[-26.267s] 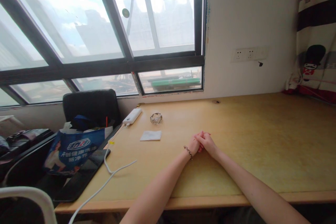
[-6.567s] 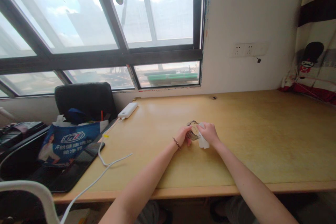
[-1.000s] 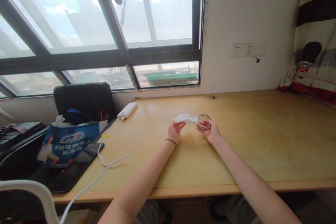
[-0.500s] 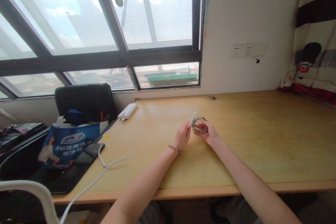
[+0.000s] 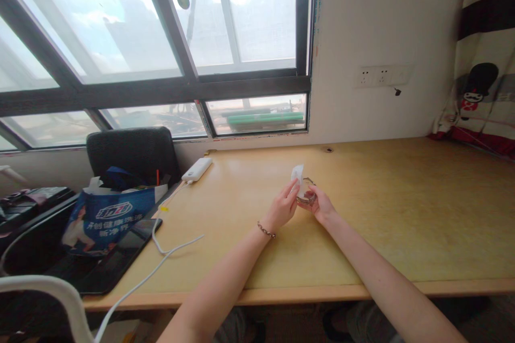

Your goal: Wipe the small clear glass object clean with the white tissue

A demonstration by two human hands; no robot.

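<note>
Above the table, my right hand [image 5: 322,206] grips a small round item with a brown and silvery rim [image 5: 307,201]; its fingers curl around the right side and into the opening. I cannot make out exactly what kind of thing it is. A white tissue [image 5: 297,173] is pinched in my left hand [image 5: 282,206] and stands up above the fingertips. The tissue lies against the left side of the round item and hides part of it. A chain bracelet [image 5: 265,229] circles my left wrist.
The wooden table [image 5: 402,214] carries a white power bank [image 5: 197,170] with a white cable [image 5: 161,263]. A black tablet [image 5: 120,265] lies at the left edge. Beyond it, a blue bag [image 5: 108,220] sits by a black chair [image 5: 131,155]. A white curved tube [image 5: 52,285] crosses the lower left.
My left hand has shifted slightly right and up, its fingers now higher on the tissue. The tissue stands more upright and covers more of the round item. My right hand keeps its hold.
</note>
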